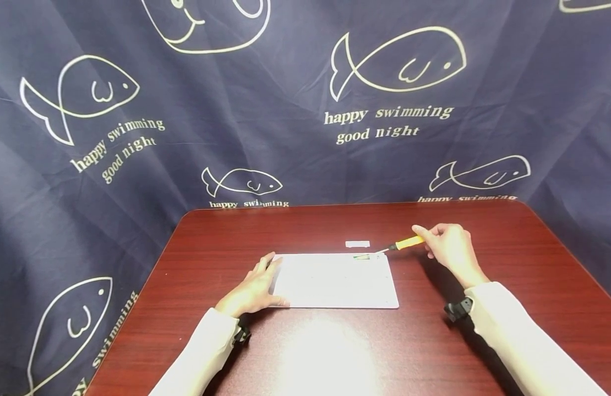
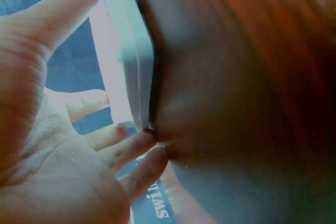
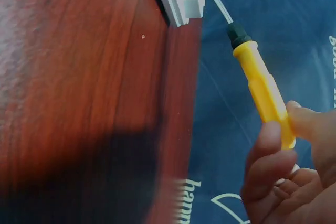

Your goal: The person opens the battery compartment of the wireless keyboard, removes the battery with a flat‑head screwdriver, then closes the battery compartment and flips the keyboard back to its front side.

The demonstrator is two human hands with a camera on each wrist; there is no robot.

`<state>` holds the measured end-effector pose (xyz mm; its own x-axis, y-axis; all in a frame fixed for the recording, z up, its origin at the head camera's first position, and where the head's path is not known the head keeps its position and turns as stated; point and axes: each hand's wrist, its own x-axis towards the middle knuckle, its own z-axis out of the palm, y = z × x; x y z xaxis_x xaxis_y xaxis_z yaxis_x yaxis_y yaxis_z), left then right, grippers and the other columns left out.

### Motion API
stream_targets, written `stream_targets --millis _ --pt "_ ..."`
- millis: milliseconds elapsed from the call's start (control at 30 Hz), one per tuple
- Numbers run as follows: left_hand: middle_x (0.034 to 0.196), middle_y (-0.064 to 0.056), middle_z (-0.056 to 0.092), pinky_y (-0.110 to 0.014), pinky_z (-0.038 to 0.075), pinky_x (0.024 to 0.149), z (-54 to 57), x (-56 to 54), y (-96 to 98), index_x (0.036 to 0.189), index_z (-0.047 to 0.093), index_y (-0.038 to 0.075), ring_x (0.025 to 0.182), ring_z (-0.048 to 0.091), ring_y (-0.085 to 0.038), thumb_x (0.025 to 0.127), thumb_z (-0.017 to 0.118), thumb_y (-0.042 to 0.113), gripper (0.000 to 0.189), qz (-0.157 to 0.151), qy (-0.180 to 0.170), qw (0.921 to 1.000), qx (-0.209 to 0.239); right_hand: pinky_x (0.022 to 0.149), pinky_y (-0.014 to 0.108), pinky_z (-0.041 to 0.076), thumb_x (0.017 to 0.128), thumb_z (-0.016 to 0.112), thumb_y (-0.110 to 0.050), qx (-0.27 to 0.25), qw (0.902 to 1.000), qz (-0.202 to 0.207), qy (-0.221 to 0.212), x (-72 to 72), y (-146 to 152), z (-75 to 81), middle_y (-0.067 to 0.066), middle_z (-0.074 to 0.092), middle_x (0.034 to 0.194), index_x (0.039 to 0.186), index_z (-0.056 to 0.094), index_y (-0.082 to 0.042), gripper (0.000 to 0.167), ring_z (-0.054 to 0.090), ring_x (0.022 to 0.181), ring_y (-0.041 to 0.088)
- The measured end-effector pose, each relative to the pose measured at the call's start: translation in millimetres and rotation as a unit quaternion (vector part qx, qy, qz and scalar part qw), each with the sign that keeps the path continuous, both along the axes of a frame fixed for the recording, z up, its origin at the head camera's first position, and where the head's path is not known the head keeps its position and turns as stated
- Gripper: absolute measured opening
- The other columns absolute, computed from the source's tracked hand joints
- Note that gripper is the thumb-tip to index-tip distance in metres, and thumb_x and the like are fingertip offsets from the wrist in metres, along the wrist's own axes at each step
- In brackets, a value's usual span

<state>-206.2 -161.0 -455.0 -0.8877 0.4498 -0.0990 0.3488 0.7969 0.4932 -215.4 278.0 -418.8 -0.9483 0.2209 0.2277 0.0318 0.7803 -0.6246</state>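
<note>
A flat white keyboard [image 1: 330,283], seemingly face down, lies on the table with a small open compartment [image 1: 361,257] at its far right corner. Something green, probably batteries, shows inside. My left hand [image 1: 253,289] holds the keyboard's left end, thumb at the near edge and fingers by the far corner. In the left wrist view the fingertips [image 2: 144,142] touch its edge. My right hand [image 1: 451,250] pinches the yellow handle of a screwdriver [image 1: 408,242] between thumb and fingers. Its metal tip reaches the compartment; the right wrist view shows the shaft beside a green end.
Just beyond the keyboard lies a small white cover [image 1: 357,244]. The reddish-brown wooden table [image 1: 226,352] meets a dark blue curtain [image 1: 305,99] with fish drawings at the back. A black band [image 1: 458,309] is on the right wrist.
</note>
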Motion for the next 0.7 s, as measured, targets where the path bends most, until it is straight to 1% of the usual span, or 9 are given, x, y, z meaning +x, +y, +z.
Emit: stream_targets --millis 67,133,200,267,400,467,533,633,700 --pt "0.167 -0.025 0.024 -0.064 0.033 0.118 0.2 0.2 -0.6 0.158 0.036 0.002 0.148 0.037 -0.047 0.075 0.092 0.035 0.105 0.000 0.000 1.0000 0.001 0.056 0.028 0.040 0.100 0.064 -0.046 -0.012 0.9999 0.005 0.010 1.9 1 0.5 -0.001 0.066 0.056 0.083 0.073 -0.004 0.046 0.057 0.053 0.007" --pt "0.167 -0.025 0.024 -0.064 0.034 0.117 0.4 0.3 -0.9 0.158 0.036 0.002 0.148 0.037 -0.047 0.075 0.092 0.035 0.105 -0.001 0.002 1.0000 0.002 0.053 0.025 0.041 0.101 0.064 -0.042 -0.029 0.9989 0.008 0.037 3.8 2 2.7 0.005 0.069 0.062 0.089 0.073 -0.004 0.041 0.057 0.052 0.004" --pt "0.167 -0.025 0.024 -0.064 0.034 0.118 0.4 0.2 -1.2 0.158 0.036 0.002 0.148 0.037 -0.047 0.075 0.092 0.035 0.105 -0.001 0.002 1.0000 0.002 0.050 0.023 0.040 0.101 0.064 -0.039 -0.043 0.9970 0.003 0.065 4.8 3 5.5 0.011 0.072 0.067 0.095 0.072 -0.006 0.034 0.055 0.051 0.001" --pt "0.166 -0.025 0.024 -0.064 0.034 0.118 0.2 0.1 -0.9 0.157 0.036 0.001 0.148 0.037 -0.047 0.075 0.092 0.035 0.105 -0.002 0.003 1.0000 0.002 0.048 0.022 0.041 0.101 0.067 -0.035 -0.048 0.9956 -0.007 0.080 6.0 6 7.5 0.015 0.074 0.073 0.099 0.072 -0.006 0.030 0.055 0.050 -0.003" --pt "0.166 -0.025 0.025 -0.064 0.034 0.118 -0.4 0.1 -0.6 0.157 0.036 0.001 0.148 0.036 -0.047 0.075 0.092 0.035 0.105 -0.002 0.004 1.0000 0.004 0.050 0.021 0.042 0.098 0.071 -0.029 -0.034 0.9975 -0.030 0.055 7.9 13 5.2 0.018 0.078 0.082 0.101 0.072 -0.005 0.024 0.056 0.054 -0.006" --pt "0.166 -0.025 0.024 -0.064 0.034 0.118 -0.9 0.1 -0.5 0.157 0.036 0.001 0.148 0.037 -0.047 0.075 0.092 0.035 0.105 -0.003 0.003 1.0000 0.004 0.053 0.023 0.042 0.096 0.072 -0.025 -0.020 0.9980 -0.037 0.046 9.2 15 1.4 0.018 0.078 0.083 0.099 0.072 -0.003 0.022 0.057 0.058 -0.003" --pt "0.166 -0.026 0.024 -0.064 0.034 0.117 -1.1 -0.1 -0.3 0.157 0.036 0.002 0.148 0.037 -0.047 0.075 0.092 0.035 0.105 -0.003 0.004 1.0000 0.005 0.056 0.026 0.042 0.093 0.073 -0.020 -0.004 0.9982 -0.039 0.046 11.4 16 -3.1 0.017 0.077 0.079 0.094 0.072 -0.003 0.017 0.059 0.060 0.004" --pt "0.166 -0.026 0.024 -0.064 0.034 0.117 -1.4 -0.1 -0.3 0.157 0.036 0.001 0.147 0.037 -0.047 0.075 0.092 0.035 0.105 -0.004 0.003 1.0000 0.006 0.060 0.031 0.042 0.088 0.075 -0.015 0.029 0.9987 -0.021 0.037 17.3 14 -9.3 0.013 0.073 0.072 0.086 0.070 -0.004 0.012 0.060 0.063 0.017" --pt "0.166 -0.026 0.024 -0.064 0.034 0.117 -1.4 -0.1 -0.4 0.158 0.036 0.001 0.147 0.037 -0.048 0.075 0.092 0.035 0.106 -0.004 0.003 1.0000 0.006 0.061 0.033 0.042 0.085 0.076 -0.014 0.047 0.9989 0.006 0.007 22.7 9 -12.9 0.009 0.069 0.071 0.084 0.068 -0.006 0.012 0.060 0.065 0.021"
